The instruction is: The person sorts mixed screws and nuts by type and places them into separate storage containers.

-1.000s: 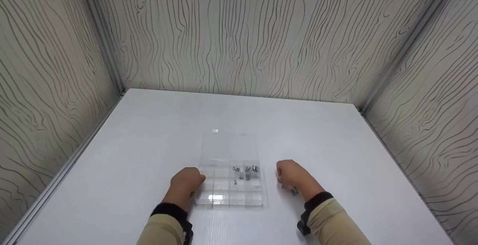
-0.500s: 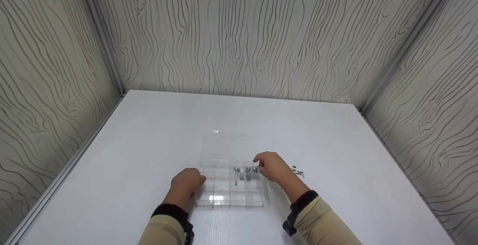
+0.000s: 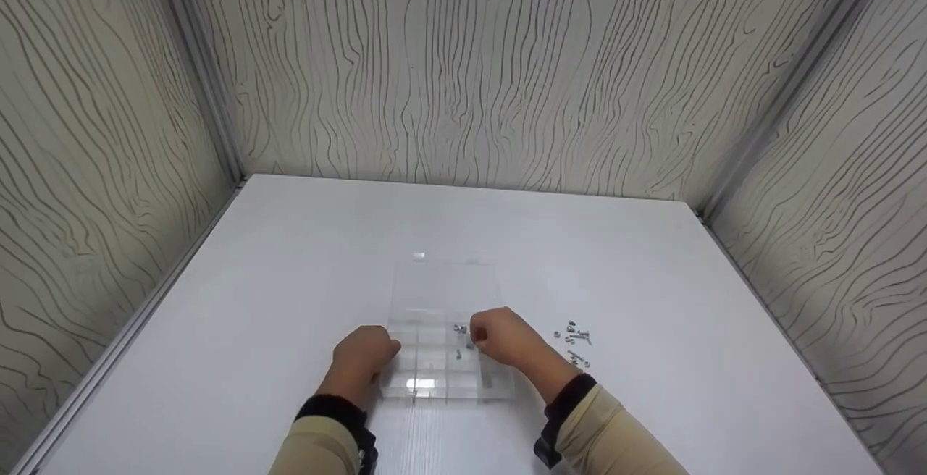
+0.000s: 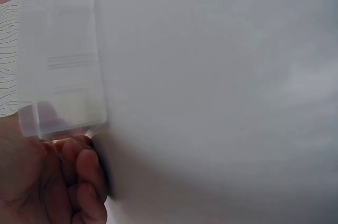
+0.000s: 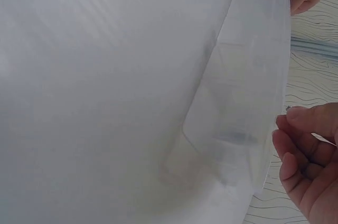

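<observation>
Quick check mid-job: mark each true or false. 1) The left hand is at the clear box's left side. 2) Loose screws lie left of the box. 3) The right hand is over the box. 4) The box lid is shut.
1) True: the left hand is at the left side of the clear box.
2) False: the loose screws lie right of it.
3) True: the right hand is over its compartments.
4) False: the lid lies open behind.
</observation>
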Action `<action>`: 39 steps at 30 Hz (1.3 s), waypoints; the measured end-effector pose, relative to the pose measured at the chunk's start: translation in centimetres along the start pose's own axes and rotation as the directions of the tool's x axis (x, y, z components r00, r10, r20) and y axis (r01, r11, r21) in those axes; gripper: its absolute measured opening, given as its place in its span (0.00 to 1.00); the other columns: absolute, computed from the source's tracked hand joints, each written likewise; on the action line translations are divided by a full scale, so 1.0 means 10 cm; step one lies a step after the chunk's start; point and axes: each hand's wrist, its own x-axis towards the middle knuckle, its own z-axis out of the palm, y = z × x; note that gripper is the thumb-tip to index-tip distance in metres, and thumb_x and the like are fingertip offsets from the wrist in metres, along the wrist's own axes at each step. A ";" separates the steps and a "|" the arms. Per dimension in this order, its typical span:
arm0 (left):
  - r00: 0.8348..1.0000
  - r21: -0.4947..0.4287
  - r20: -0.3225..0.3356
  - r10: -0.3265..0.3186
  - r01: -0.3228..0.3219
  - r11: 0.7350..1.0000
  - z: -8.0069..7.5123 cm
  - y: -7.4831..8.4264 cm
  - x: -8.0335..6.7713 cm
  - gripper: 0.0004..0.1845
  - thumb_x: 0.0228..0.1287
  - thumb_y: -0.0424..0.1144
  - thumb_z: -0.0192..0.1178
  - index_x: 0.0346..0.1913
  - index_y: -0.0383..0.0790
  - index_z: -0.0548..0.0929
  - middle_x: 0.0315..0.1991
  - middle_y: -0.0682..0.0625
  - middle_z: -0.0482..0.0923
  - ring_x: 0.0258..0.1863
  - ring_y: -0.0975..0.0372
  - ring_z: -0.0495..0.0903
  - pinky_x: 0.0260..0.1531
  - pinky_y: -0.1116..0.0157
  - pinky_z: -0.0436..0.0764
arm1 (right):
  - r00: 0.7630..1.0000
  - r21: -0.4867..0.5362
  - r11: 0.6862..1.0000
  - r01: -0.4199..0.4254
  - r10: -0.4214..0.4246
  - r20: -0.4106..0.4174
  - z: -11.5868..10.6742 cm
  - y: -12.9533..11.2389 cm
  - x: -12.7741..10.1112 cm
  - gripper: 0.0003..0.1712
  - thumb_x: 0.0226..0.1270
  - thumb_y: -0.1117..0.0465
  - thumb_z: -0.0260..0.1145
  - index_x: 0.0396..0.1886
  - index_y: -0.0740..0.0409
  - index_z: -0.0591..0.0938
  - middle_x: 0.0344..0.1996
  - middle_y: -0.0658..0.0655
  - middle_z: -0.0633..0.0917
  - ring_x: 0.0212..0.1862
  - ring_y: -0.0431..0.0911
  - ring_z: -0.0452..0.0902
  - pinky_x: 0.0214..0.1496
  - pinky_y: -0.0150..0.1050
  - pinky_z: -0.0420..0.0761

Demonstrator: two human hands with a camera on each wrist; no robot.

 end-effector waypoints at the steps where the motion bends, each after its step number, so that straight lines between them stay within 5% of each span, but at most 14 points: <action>1: 1.000 0.000 0.002 -0.002 0.002 1.000 -0.01 0.00 0.00 0.15 0.59 0.44 0.51 0.19 0.39 0.75 0.22 0.48 0.73 0.22 0.58 0.72 0.22 0.63 0.72 | 1.000 0.002 1.000 -0.007 0.007 0.005 0.00 0.00 0.00 0.07 0.48 0.70 0.63 0.24 0.53 0.80 0.22 0.46 0.79 0.27 0.39 0.72 0.32 0.35 0.75; 9: 1.000 0.009 -0.006 0.007 -0.007 1.000 -0.01 0.00 0.01 0.15 0.59 0.45 0.52 0.20 0.39 0.76 0.24 0.48 0.75 0.23 0.58 0.72 0.25 0.61 0.74 | 1.000 0.001 1.000 0.011 -0.011 0.001 0.00 0.01 0.00 0.04 0.50 0.68 0.64 0.25 0.55 0.82 0.21 0.45 0.79 0.27 0.39 0.72 0.33 0.35 0.75; 20: 1.000 -0.013 0.031 0.000 0.001 1.000 0.03 -0.01 0.03 0.17 0.59 0.42 0.48 0.15 0.40 0.73 0.16 0.49 0.72 0.14 0.60 0.71 0.13 0.67 0.67 | 0.996 0.029 0.999 0.046 -0.044 -0.073 -0.17 0.23 -0.09 0.04 0.53 0.68 0.65 0.22 0.56 0.80 0.21 0.46 0.77 0.27 0.40 0.70 0.30 0.36 0.72; 24: 1.000 -0.016 0.018 0.001 -0.001 1.000 0.04 -0.02 0.04 0.17 0.58 0.43 0.49 0.15 0.40 0.73 0.17 0.49 0.72 0.15 0.59 0.71 0.13 0.66 0.67 | 0.997 0.018 1.000 -0.014 0.015 -0.076 -0.23 0.39 -0.16 0.04 0.52 0.69 0.64 0.24 0.56 0.80 0.22 0.47 0.77 0.28 0.41 0.70 0.30 0.37 0.73; 31: 1.000 -0.013 0.002 0.005 -0.005 1.000 0.05 -0.03 0.04 0.16 0.57 0.42 0.49 0.15 0.40 0.72 0.19 0.48 0.72 0.18 0.59 0.71 0.16 0.65 0.69 | 0.995 0.050 0.994 -0.101 0.101 0.000 -0.28 0.62 -0.32 0.06 0.49 0.73 0.64 0.24 0.58 0.79 0.23 0.49 0.77 0.29 0.43 0.71 0.32 0.40 0.74; 39: 1.000 -0.005 0.002 0.003 -0.003 1.000 0.04 -0.03 0.05 0.15 0.56 0.43 0.49 0.16 0.40 0.73 0.21 0.48 0.73 0.21 0.58 0.72 0.18 0.64 0.71 | 0.963 -0.042 0.973 -0.227 0.231 0.137 -0.29 0.79 -0.45 0.10 0.46 0.73 0.67 0.21 0.55 0.77 0.21 0.49 0.75 0.26 0.44 0.70 0.27 0.39 0.73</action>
